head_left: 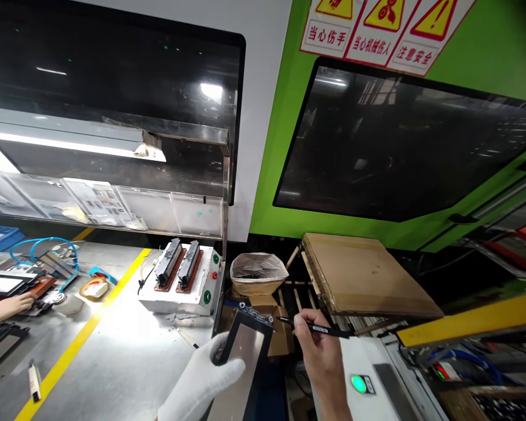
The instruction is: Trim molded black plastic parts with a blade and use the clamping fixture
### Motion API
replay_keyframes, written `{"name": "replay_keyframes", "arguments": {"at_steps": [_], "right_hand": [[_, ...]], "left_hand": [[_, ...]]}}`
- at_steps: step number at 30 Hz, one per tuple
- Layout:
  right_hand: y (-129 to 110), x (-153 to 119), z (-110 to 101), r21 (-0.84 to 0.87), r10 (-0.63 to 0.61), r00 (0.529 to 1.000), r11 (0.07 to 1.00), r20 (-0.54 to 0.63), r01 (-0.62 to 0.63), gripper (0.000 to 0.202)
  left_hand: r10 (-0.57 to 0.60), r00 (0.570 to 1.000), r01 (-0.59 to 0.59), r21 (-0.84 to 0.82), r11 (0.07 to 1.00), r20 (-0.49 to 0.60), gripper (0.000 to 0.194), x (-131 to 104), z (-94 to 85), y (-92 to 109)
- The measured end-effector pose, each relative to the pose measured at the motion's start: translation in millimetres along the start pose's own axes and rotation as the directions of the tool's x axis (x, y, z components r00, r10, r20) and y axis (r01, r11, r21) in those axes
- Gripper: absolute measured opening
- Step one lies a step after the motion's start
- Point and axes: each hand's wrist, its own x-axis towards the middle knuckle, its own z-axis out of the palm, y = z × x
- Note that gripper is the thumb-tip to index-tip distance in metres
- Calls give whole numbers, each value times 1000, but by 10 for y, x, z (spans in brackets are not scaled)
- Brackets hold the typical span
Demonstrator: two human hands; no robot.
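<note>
My left hand (208,380), in a white glove, grips a long black-framed panel (241,356) by its left edge, thumb over its grey-brown flat face. The panel stands tilted, with small moulded details along its top end; its lower end runs out of the picture. My bare right hand (319,356) pinches a slim black pen-like tool (318,328) with a small pale label. Its narrow tip points left, close to the panel's top right corner. Whether they touch, I cannot tell.
A white fixture box (188,301) with two grey blocks stands on the metal bench (127,362). Behind the panel sits a lined bin (258,283), with stacked cardboard (368,275) to its right. At far left another person's hand (15,310) touches a similar panel.
</note>
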Motion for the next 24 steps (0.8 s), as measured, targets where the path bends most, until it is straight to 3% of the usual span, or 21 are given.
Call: {"name": "replay_keyframes", "arguments": {"at_steps": [4,9,15,19,24], "right_hand": [[13,-14,-83,80,11,1000,997,-5,-10,34],[-108,-98,-35,127,1,1000,992,-11,0,33],[-84,-88,-34,82,1,999,997,38,-5,31],[0,-81,-67,92,-9,997,996,81,1,29],[84,-71,-82,70,-31,993,997,116,23,29]], "left_hand": [[-48,999,49,43,998,-16,64,-8,-37,17],[4,1000,-4,25,1000,-7,62,-58,4,87],[-103,993,108,93,990,-58,56,-98,79,212],[-115,992,119,99,988,-48,56,-78,32,157],[-19,1000,18,99,995,10,59,-67,-26,29]]}}
